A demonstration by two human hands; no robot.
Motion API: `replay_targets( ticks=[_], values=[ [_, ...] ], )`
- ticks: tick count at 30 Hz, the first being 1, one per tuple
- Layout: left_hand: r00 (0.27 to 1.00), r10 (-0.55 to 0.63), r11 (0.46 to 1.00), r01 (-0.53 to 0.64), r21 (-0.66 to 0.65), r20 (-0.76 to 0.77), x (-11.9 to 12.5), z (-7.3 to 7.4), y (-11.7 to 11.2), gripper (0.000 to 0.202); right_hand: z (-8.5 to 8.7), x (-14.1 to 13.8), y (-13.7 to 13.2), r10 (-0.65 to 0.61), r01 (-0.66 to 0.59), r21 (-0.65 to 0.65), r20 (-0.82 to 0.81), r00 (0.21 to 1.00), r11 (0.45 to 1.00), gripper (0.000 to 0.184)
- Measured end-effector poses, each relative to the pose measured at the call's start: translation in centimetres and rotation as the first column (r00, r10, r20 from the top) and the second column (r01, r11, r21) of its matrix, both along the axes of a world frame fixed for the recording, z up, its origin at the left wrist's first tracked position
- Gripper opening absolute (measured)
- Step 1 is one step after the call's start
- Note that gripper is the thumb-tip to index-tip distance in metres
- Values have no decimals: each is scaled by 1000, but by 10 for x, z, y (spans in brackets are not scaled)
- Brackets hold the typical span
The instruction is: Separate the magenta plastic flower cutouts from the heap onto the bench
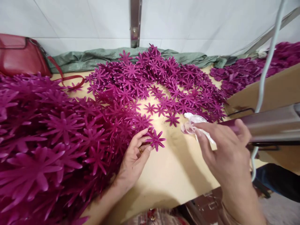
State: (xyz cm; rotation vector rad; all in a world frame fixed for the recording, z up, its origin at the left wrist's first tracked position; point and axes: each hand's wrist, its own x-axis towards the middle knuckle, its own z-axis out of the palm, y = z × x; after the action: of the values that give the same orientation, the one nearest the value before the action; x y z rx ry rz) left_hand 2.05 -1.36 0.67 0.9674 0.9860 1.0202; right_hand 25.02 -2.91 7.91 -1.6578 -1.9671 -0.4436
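Note:
My left hand, with a ring on one finger, pinches a purple artificial flower piece with narrow pointed petals. It is held just above the tabletop, at the edge of the big left heap. To the right, my right hand reaches forward with thumb and fingertips together at a crumpled white plastic wrap. The wrap seems pinched there, and its pinkish contents are too blurred to make out. A single flower piece lies flat between the two hands.
Heaps of purple flower pieces cover the left and back. A red bag with a strap stands back left. Green cloth runs along the wall. At right are a metal bar, a pale cable and more purple pieces.

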Motion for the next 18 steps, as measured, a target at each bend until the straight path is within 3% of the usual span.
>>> replay_targets(
  ticks=[3,6,9,15,18],
  values=[
    [999,-22,1000,22,-4,23,-1,3,0,51,-15,-33,-19,302,-302,21,-118,946,953,38],
    [998,-46,999,46,-7,50,-2,5,0,52,-37,-53,-30,437,-448,-157,-102,894,880,48],
    [997,-59,998,59,13,53,-3,6,0,52,-49,-55,-33,420,-438,-139,-140,897,888,49],
    [997,-57,998,55,23,54,-2,5,0,52,-53,-55,-30,430,-450,-142,-152,890,882,49],
    [997,-61,998,60,32,47,-2,5,-1,53,-54,-57,-26,292,-309,-7,-311,904,951,54]
  ],
)
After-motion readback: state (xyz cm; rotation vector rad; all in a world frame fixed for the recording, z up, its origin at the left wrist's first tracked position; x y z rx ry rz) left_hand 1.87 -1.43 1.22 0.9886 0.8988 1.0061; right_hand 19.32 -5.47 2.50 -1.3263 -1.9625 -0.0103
